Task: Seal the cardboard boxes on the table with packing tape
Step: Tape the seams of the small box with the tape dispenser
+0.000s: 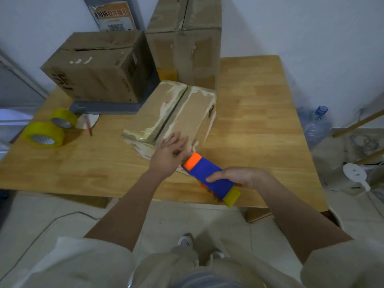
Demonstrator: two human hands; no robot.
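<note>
1. A flat cardboard box [178,115] lay on the wooden tabletop [259,113], near its front edge, with the middle seam running away from the person.
2. The right hand [239,176] was closed around a blue tape dispenser [212,178], which had an orange front part and a yellow roll at the back.
3. The left hand [169,151] rested on the near end of the box, its fingers bent at the dispenser's orange tip; I judged it was pinning the tape end there, but the tape itself could not be seen.
4. The step in hand seemed to be starting a strip at the near end of the seam.
5. The next move would probably need a steady pull along the seam while the left hand presses down.
6. Two bigger boxes [97,69] and two spare yellow tape rolls [44,135] waited at the back and left.
</note>
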